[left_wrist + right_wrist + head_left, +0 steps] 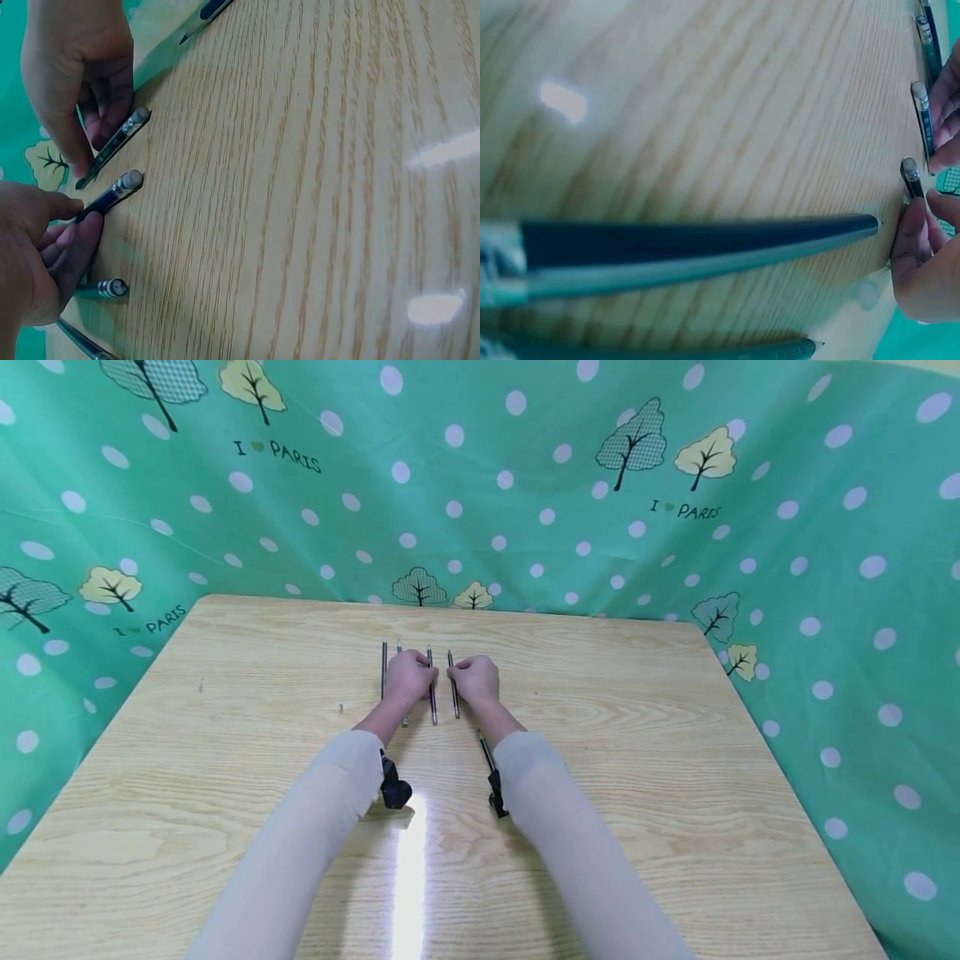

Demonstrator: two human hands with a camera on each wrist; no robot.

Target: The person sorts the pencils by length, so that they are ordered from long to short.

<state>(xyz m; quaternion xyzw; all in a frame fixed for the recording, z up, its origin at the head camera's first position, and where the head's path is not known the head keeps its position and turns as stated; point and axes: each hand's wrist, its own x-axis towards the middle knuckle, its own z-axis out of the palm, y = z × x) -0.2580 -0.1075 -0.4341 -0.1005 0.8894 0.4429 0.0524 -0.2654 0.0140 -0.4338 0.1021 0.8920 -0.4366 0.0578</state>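
My left hand (pixel 408 677) pinches a dark pencil (pixel 118 187) between thumb and fingers, its eraser end toward me. Just right of it, my right hand (pixel 477 679) pinches another pencil (pixel 911 174), which lies roughly parallel on the wooden table (pixel 637 760). Under and beside the left hand are two more pencils: one at the far left (pixel 384 660), and a greenish one (pixel 101 289) partly hidden by that hand. Their eraser ends also face me.
Near the right sleeve lies another dark pencil (pixel 487 752), partly covered by the wrist camera; the right wrist view shows it large, with a green pencil (pixel 667 351) beside it. A green polka-dot curtain (pixel 525 485) borders the table's back and sides.
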